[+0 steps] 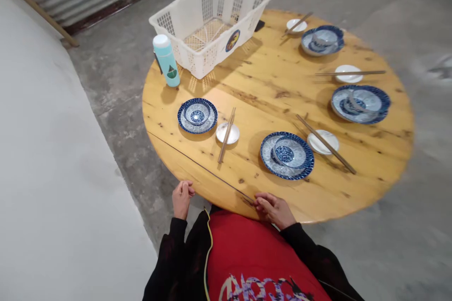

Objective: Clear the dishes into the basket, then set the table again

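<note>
My left hand (pixel 182 198) is at the near left edge of the round wooden table (pixel 254 94), its fingers curled in with nothing visible in them. My right hand (pixel 275 209) rests at the near edge by a dark seam in the wood, fingers bent together and no object showing. In front of it is a blue-and-white plate (pixel 267 150) with a patterned bowl (pixel 289 152) on it. Farther left stands a second plate (pixel 181 122) bearing a small bowl (pixel 197 114). A white saucer (pixel 233 135) beside it has chopsticks (pixel 227 135) laid across.
A white plastic crate (pixel 212 59) stands at the back left beside a turquoise bottle (pixel 167 63). On the right are more plates (pixel 383 103) with bowls, white saucers (pixel 348 77) and chopsticks (pixel 326 144). A dark flat object (pixel 260 25) lies behind the crate. A white wall (pixel 70 174) is at left.
</note>
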`<state>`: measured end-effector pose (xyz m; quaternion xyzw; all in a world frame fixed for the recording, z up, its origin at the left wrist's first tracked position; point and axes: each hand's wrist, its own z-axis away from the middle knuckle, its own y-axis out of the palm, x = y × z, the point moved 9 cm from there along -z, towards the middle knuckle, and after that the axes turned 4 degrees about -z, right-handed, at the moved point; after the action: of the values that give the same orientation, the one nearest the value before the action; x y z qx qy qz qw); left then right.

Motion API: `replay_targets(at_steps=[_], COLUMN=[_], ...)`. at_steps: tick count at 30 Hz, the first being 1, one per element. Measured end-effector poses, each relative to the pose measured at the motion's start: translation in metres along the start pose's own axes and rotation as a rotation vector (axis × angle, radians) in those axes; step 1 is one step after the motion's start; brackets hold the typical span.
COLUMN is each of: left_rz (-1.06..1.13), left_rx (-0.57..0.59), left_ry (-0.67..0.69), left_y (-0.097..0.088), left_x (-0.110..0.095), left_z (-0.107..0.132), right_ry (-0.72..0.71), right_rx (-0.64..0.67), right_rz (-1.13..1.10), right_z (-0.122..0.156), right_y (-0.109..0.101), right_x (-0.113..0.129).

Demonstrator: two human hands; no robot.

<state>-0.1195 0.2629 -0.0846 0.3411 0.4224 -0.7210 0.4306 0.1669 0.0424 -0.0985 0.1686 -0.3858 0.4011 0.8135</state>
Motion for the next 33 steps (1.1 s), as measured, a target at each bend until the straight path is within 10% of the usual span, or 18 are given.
replay_targets(at_steps=[12,25,33], left_rz=[-0.052,0.167,0.22], left_rx=[-0.231,-0.231,-0.348], left_ry=[0.017,-0.13,-0.174], left_y=[-0.002,0.078,0.085], left_x=[0.018,0.033,0.034], left_z=[0.039,0.08,0.079], right_ry=[-0.026,-0.184,-0.218], right_rx=[0.158,0.151,0.083], right_rz=[-0.005,0.051,0.037], right_z=[0.003,0.01,0.008], right_y=[-0.009,-0.099,-0.137], right_x=[-0.008,-0.019,-0.026])
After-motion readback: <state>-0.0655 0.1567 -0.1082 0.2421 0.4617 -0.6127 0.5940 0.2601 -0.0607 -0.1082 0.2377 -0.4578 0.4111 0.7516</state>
